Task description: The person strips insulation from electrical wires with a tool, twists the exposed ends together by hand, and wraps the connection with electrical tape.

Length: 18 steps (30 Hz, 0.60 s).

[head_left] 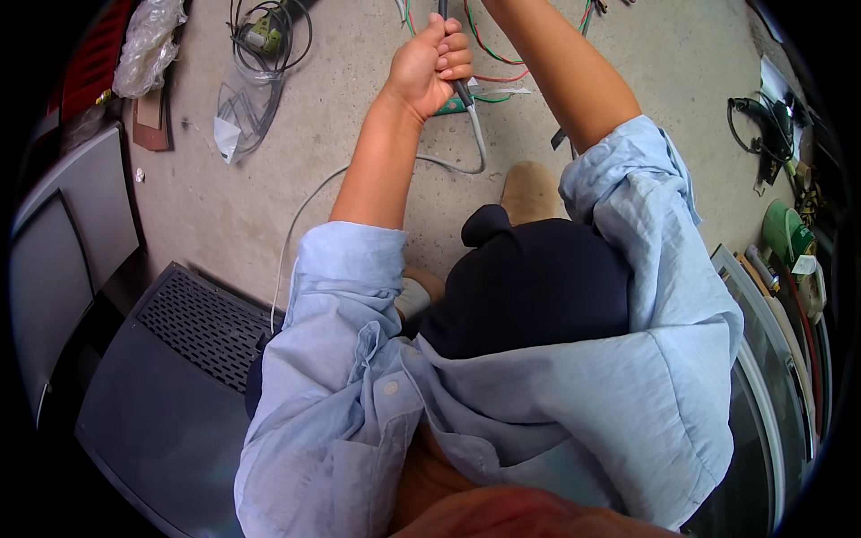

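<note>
My left hand (433, 65) is closed in a fist around a thin dark tool handle (460, 90) with a grey cable (296, 224) that loops down across the concrete floor. My right forearm (560, 67) reaches up past the top edge, so my right hand is out of the picture. Red and green wires (489, 54) lie on the floor just beyond my left hand. Both light blue sleeves are rolled up above the elbows.
A dark grey panel with a vent grille (202, 327) lies at the lower left. Coiled wires and clear plastic (260, 54) sit at the upper left. Tools, a black cable and a green container (785, 229) line the right side, beside a glass-fronted frame (762, 359).
</note>
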{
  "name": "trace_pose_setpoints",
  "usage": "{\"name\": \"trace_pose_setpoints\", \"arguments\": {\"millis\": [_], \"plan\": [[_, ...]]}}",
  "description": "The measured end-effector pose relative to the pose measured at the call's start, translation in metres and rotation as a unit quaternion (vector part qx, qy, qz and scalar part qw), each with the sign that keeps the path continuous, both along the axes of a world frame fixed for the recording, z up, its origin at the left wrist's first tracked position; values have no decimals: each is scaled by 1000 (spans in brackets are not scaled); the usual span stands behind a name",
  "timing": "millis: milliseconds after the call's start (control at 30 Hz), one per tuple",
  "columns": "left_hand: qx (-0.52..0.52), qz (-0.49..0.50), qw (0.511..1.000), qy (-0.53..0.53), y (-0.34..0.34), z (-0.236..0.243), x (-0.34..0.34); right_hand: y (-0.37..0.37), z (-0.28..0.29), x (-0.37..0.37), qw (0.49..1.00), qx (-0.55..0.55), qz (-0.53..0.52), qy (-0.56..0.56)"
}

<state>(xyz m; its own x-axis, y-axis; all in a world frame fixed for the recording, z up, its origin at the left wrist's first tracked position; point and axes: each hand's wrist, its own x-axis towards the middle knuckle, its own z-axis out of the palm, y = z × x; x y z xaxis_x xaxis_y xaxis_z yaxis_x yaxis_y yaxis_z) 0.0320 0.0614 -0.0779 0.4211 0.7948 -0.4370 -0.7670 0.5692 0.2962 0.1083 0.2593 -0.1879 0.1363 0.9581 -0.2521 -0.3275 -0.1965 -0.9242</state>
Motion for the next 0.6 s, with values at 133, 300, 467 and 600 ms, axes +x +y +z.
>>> {"name": "trace_pose_setpoints", "arguments": {"millis": [133, 300, 467, 600], "plan": [[-12, 3, 1000, 9, -5, 0, 5, -6, 7, 4, 996, -6, 0, -84], [-26, 0, 1000, 1, -11, -4, 10, -7, 8, 7, 987, 4, -41, -153], [-32, -15, 999, -19, -18, -15, 4, 5, -12, 18, 994, -59, 79, -37], [-47, -12, 998, 40, -45, -6, 0, 2, 11, 34, 987, -99, 122, 37]]}}
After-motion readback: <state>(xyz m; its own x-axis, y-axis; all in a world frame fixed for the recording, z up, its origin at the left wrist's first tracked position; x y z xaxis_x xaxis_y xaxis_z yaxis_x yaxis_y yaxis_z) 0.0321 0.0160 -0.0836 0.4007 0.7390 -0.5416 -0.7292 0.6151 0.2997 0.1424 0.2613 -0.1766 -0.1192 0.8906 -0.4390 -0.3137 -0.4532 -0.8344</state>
